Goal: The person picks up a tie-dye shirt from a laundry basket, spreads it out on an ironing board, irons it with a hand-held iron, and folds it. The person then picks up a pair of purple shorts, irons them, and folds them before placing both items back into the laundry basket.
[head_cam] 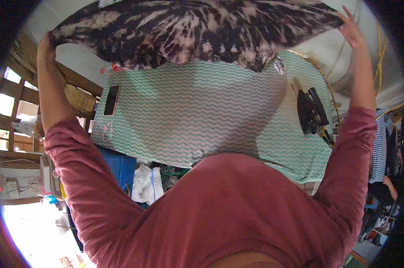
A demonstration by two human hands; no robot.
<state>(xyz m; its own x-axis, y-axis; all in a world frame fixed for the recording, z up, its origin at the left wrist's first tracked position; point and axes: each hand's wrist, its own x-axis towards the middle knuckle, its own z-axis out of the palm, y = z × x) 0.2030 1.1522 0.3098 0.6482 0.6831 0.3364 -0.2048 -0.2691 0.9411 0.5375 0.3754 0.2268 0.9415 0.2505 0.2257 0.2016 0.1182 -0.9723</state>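
A black and pale tie-dye cloth (188,33) is stretched wide across the top of the view, above the far part of a table covered in green and white zigzag fabric (188,110). My left hand (47,42) grips its left end. At the right end, my right hand (352,31) pinches the cloth's corner, with some fingers spread upward. The cloth's upper part is cut off by the picture's edge. On the right side of the table lies a black clothes iron (311,112), with its cord leading towards me.
A smartphone (112,100) lies at the table's left edge. Near the far edge are a red-capped plastic bottle (111,69) and a small crumpled wrapper (279,66). A blue box (120,169) and a white sack (147,183) are below the near left edge. Another person's arm (390,188) shows far right.
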